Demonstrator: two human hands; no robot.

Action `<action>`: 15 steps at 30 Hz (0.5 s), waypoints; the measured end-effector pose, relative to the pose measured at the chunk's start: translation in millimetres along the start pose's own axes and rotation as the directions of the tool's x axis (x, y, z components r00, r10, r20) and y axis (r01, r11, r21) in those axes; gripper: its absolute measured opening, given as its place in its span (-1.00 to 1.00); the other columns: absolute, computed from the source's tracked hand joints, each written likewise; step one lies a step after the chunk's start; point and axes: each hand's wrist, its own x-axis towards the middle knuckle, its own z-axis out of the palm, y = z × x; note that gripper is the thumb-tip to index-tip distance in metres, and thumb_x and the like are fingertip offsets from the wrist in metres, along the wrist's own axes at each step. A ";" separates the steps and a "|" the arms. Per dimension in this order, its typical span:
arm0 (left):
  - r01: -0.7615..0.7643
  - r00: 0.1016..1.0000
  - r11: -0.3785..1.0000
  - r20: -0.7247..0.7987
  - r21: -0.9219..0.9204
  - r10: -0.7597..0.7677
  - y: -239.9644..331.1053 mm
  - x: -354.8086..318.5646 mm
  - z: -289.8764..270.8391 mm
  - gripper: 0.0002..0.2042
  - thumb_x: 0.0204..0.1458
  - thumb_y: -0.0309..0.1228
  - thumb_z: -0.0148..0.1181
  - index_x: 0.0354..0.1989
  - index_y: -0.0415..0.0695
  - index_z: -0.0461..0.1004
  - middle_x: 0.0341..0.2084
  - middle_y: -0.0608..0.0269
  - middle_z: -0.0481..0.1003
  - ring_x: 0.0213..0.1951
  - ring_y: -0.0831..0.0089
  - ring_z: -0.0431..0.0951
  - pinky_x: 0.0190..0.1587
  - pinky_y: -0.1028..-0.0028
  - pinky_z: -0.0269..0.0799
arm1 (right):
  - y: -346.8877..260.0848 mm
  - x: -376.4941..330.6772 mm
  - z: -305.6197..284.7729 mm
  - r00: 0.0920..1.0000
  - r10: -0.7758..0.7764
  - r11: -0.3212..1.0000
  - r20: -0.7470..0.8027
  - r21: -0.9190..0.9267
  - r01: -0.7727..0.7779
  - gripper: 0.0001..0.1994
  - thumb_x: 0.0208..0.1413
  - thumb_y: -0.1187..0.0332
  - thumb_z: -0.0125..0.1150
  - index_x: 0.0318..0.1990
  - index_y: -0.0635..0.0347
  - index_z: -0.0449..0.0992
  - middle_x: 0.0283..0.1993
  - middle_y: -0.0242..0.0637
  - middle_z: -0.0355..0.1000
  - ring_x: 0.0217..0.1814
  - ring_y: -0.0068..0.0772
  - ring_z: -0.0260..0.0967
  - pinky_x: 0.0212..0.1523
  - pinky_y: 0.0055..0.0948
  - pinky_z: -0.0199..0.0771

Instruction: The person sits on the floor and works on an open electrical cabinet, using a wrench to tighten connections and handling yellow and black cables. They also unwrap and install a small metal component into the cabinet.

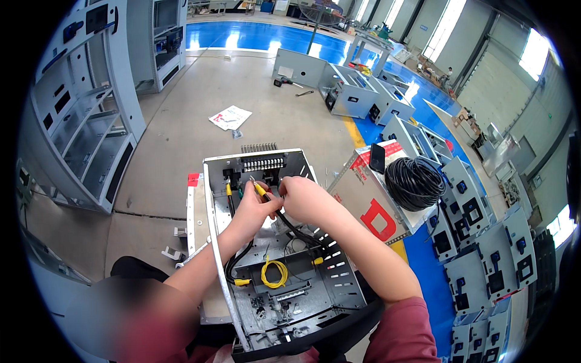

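A black cable [289, 225] with a yellow sleeve [261, 190] and a metal lug at its tip runs up through my fingers. My left hand [251, 209] is closed around it just below the sleeve. My right hand [304, 198] is closed right beside the sleeve, its fingertips pinched; what they hold is hidden. Both hands are over an open grey metal box [210, 225] in front of me. Inside it, a second black cable with a yellow sleeve [229, 189] rises at the left, near a terminal block [263, 164]. A yellow wire coil [274, 274] lies lower down.
Small loose metal parts [284, 311] lie in the box's near end. To the right, a carton [357, 193] carries a black cable coil [414, 183] and a phone [376, 157]. A tall cabinet [121, 115] stands left. Several grey boxes and panels [484, 272] line the right.
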 end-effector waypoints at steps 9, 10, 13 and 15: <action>0.059 0.996 0.991 -0.068 0.124 -0.051 1.0 -0.9 4.8 -0.51 0.19 -0.42 0.33 0.17 -0.24 0.18 -0.36 0.24 0.48 -0.41 0.52 0.49 -0.33 0.48 0.39 | 16.1 -88.8 -15.9 0.949 -0.227 0.895 0.220 -0.337 0.292 -0.81 -0.05 0.54 0.19 -0.25 0.25 0.64 -0.30 -0.20 0.58 0.05 -0.19 0.52 0.49 0.23 0.04; 0.064 0.996 0.987 -0.071 0.147 -0.054 -0.4 0.6 5.6 -0.51 0.22 -0.41 0.31 0.19 -0.25 0.19 -0.38 0.28 0.47 -0.43 0.57 0.46 -0.35 0.52 0.37 | 24.5 -88.2 -9.1 0.940 -0.310 0.881 0.144 -0.328 0.341 -0.89 -0.04 0.47 0.22 -0.35 0.24 0.62 -0.41 -0.27 0.52 -0.04 -0.21 0.51 0.51 0.26 0.01; 0.038 0.996 0.987 -0.083 0.154 -0.025 -2.1 2.0 11.0 -0.53 0.25 -0.39 0.29 0.20 -0.24 0.19 -0.39 0.33 0.47 -0.44 0.62 0.44 -0.37 0.57 0.33 | 32.3 -85.8 -10.0 0.915 -0.380 0.879 0.139 -0.253 0.404 -0.92 -0.07 0.47 0.23 -0.41 0.22 0.61 -0.43 -0.28 0.51 -0.05 -0.24 0.50 0.52 0.27 -0.03; 0.030 0.997 0.982 -0.071 0.186 -0.017 1.5 4.4 12.6 -0.60 0.35 -0.38 0.17 0.24 -0.24 0.19 -0.41 0.37 0.44 -0.43 0.67 0.41 -0.36 0.59 0.32 | 33.2 -79.6 -12.3 0.905 -0.394 0.879 0.158 -0.222 0.422 -0.94 -0.08 0.48 0.23 -0.44 0.22 0.60 -0.44 -0.29 0.50 -0.07 -0.24 0.50 0.52 0.29 -0.06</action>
